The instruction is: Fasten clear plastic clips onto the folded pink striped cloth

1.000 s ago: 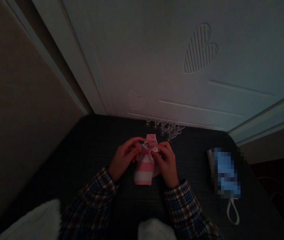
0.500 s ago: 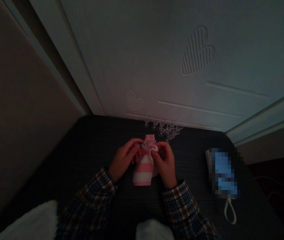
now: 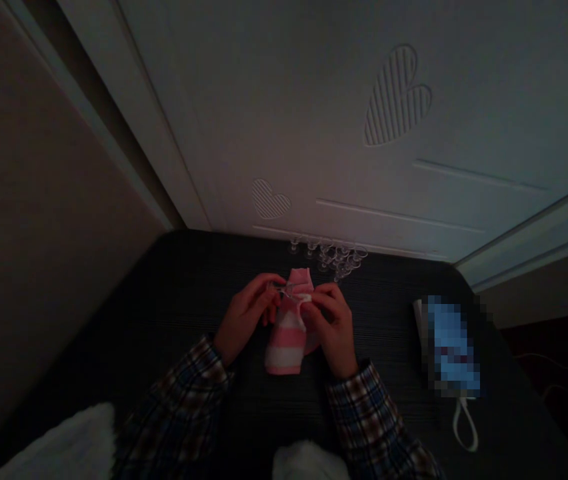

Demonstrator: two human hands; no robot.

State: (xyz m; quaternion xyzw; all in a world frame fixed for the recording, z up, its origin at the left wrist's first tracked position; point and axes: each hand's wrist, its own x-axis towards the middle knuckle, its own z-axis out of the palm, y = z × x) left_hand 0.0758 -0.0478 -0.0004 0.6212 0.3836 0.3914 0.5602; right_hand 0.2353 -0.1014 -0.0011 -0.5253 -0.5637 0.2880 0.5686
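A small pink-and-white striped cloth piece (image 3: 285,339), sock-like in shape, stands out against the dark tabletop between my hands. My left hand (image 3: 244,312) is closed, its fingertips pinching a thin, clear, wire-like piece (image 3: 284,288) that reaches across the upper part of the cloth. From the other side, my right hand (image 3: 333,323) pinches a white-edged fold of the cloth between thumb and fingers. The exact kind of the clear piece is too dim and small to make out.
Several small clear plastic pieces (image 3: 337,257) with round bases and rings stand along the white panel (image 3: 314,120) behind. A phone-like device (image 3: 449,347) with a pixelated screen and a white strap (image 3: 465,427) lies at the right of the dark table (image 3: 174,287).
My right fingers have opened out slightly and shifted along the fold, so more of its white edge shows. The left hand has moved a little leftward with the clear piece.
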